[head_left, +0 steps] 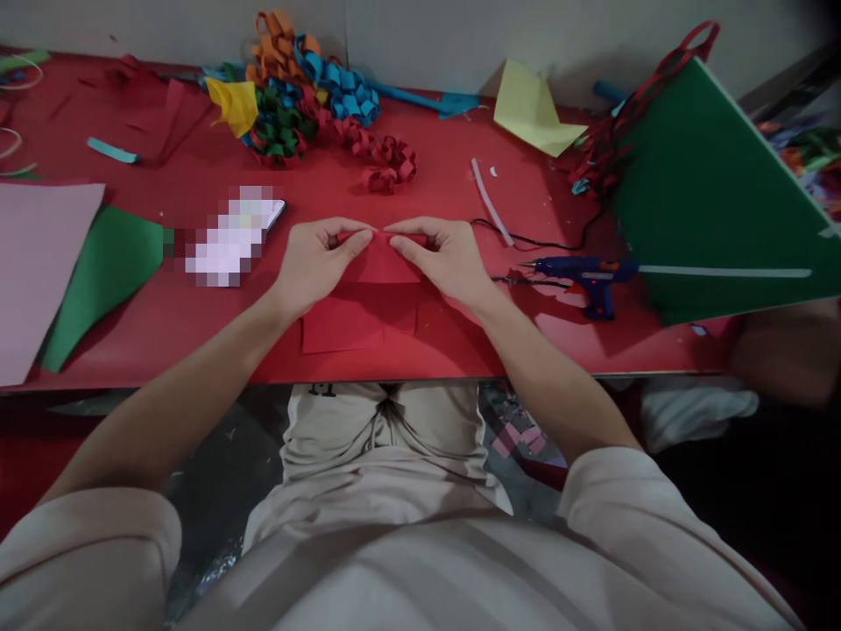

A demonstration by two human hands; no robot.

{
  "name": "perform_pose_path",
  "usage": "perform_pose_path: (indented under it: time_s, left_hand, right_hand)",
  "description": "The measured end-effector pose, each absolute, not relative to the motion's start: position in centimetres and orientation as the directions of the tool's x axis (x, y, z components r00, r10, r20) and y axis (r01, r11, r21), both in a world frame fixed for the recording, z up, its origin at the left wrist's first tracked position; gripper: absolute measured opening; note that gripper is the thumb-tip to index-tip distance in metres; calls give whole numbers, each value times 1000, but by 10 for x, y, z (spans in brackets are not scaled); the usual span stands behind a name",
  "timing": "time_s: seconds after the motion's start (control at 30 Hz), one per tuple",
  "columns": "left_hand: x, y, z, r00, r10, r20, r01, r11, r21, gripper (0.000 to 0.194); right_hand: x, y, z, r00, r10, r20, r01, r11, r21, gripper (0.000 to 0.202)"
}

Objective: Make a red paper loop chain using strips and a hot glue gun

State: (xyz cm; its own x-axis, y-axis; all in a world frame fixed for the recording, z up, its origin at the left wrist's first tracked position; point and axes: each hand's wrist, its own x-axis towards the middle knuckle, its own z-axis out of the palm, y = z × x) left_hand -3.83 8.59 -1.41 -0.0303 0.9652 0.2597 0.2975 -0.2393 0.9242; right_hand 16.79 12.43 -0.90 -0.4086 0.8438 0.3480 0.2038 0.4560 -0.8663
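Note:
A small red paper (381, 261) is stretched between my two hands above the red-covered table (453, 350). My left hand (319, 258) pinches its upper left edge, and my right hand (443, 254) pinches the upper right edge. The top edge looks rolled or folded where the fingers grip it, and the thumbs nearly meet at the middle. Beneath and nearer to me, another red paper piece (342, 329) lies on the table. To the right of my right hand rests a blue glue gun (591, 270), its nozzle toward the hand.
A phone (233, 237) lies left of my left hand, with green paper (109, 272) and pink paper (45, 263) farther left. Coloured paper chains (295, 101) and yellow paper (532, 109) are at the back. A green board (710, 202) stands right; a glue stick (491, 202) lies nearby.

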Motion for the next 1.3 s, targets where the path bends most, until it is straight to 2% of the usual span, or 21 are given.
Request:
perform_pose_path:
  time_s: [0.33, 0.53, 0.7, 0.8, 0.9, 0.97, 1.03, 1.07, 1.17, 1.3]
  left_hand:
    - [-37, 81, -9, -6, 954, 301, 415, -271, 868, 21]
    - [-42, 83, -9, 22, 949, 316, 372, -301, 878, 35]
    - [-53, 90, -11, -144, 905, 401, 237, -362, 902, 46]
    - [-60, 97, -17, -163, 880, 445, 253, -399, 881, 50]
    - [-63, 100, -22, -67, 830, 553, 249, -523, 815, 47]
    - [-63, 97, -20, 55, 756, 652, 290, -637, 714, 58]
    - [-61, 91, -15, 214, 715, 665, 388, -687, 614, 73]
    - [-60, 88, -12, 281, 712, 644, 435, -692, 576, 73]
    - [-56, 80, -4, 356, 727, 588, 507, -678, 532, 51]
    - [-50, 79, -5, 234, 759, 608, 495, -631, 597, 29]
  right_hand:
    - [167, 119, -1, -432, 838, 333, 238, 462, -854, 18]
    - [175, 124, -2, -469, 824, 317, 205, 451, -869, 25]
    - [182, 135, -10, -349, 872, 343, 154, 415, -897, 36]
    - [183, 139, -13, -310, 902, 300, 109, 347, -931, 40]
    - [182, 139, -13, -311, 917, 249, 43, 275, -960, 42]
    - [182, 138, -12, -323, 920, 222, 3, 236, -972, 42]
    - [182, 136, -11, -336, 920, 202, -21, 208, -978, 40]
    - [182, 136, -10, -342, 919, 195, -26, 198, -980, 39]
    - [182, 134, -8, -356, 915, 188, -18, 195, -981, 35]
    - [179, 129, -5, -380, 903, 201, -15, 212, -977, 31]
